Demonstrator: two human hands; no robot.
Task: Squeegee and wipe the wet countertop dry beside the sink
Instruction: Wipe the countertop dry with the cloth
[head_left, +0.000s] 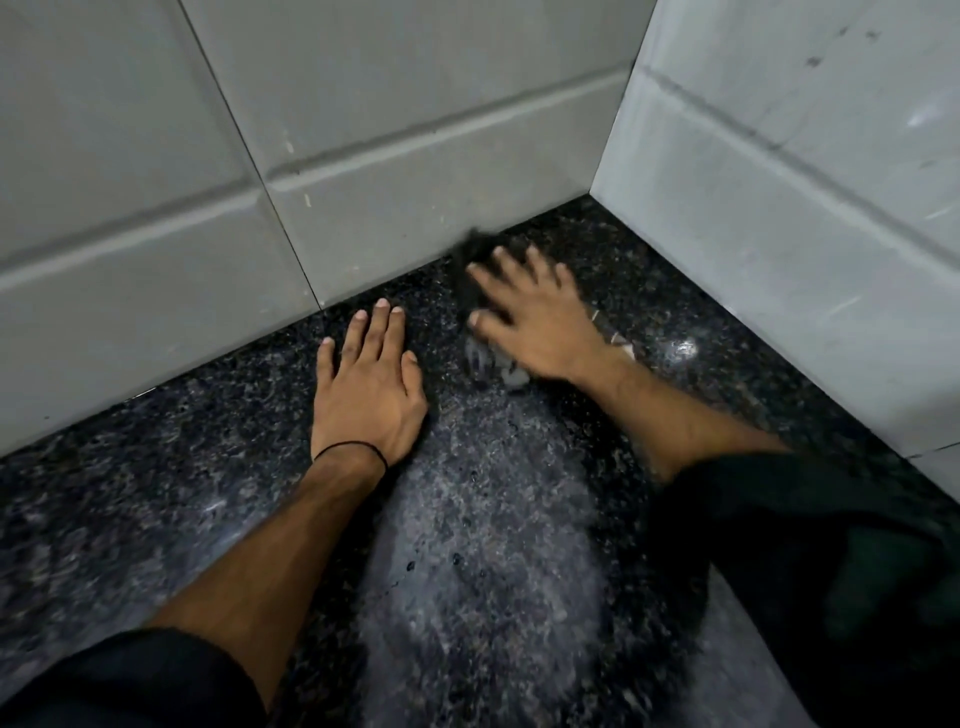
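Where the two tiled walls (415, 171) meet, the dark speckled worktop (156, 467) shows a pale wet streak in the lower centre. A dark blurred cloth (475, 260) lies at centre under the right hand (530, 322), fingers spread and pressing on it. Just left, the left hand (369, 389) rests flat, fingers together, empty.

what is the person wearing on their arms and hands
Both hands are bare, with no gloves or rings visible. The left hand has a thin black band around its wrist. Dark sleeves cover the upper forearms, pushed up well short of the wrists. The right hand has nothing on its wrist.
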